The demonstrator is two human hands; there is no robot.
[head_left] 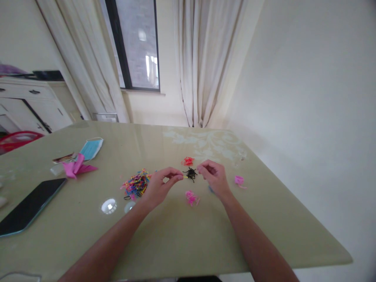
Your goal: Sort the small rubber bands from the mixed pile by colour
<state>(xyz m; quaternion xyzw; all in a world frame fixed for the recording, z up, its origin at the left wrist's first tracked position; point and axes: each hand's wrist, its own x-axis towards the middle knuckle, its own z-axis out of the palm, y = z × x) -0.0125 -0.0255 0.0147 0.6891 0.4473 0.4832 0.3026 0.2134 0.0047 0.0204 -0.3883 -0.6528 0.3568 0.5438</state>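
Observation:
My left hand (163,184) is closed in a pinch, with a small yellow rubber band (185,177) poking out from its fingertips. Just right of those fingertips lies a little pile of black rubber bands (191,173). My right hand (215,177) is also pinched, on the other side of the black pile; whatever its fingers hold is too small to make out. Red bands (187,161) form a pile behind the black one, and pink bands (191,198) lie in front. A bit of blue (210,189) shows beside my right wrist. Left of my left hand sits a mixed, many-coloured heap of bands (136,183).
Two clear domed pieces, one a shiny dome (109,206), lie near my left forearm. Farther left are a dark tablet-like slab (31,201), a pink folded-paper shape (77,167) and a blue face mask (91,149). A pink coil (239,180) lies right. A wall borders the table (282,231).

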